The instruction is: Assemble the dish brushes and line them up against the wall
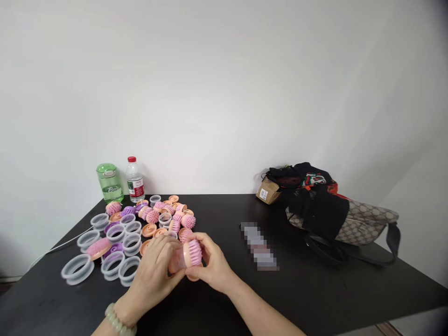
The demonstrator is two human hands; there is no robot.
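Observation:
A scalp massage brush with pink bristles and a peach rim is held between both hands, bristles turned to the right. My left hand wraps round its translucent back part, which the fingers partly hide. With thumb and fingers, my right hand grips the brush at its bristled side. Just left of the hands lie several clear plastic rings. Behind them spread more brush heads with pink or purple bristles, and peach round caps. A peach piece shows partly under the held brush.
At the back left stand a green cup and a water bottle with a red cap. A pixelated flat object lies right of my hands. Farther right are a small cardboard box, dark cloth and a patterned bag with a black strap.

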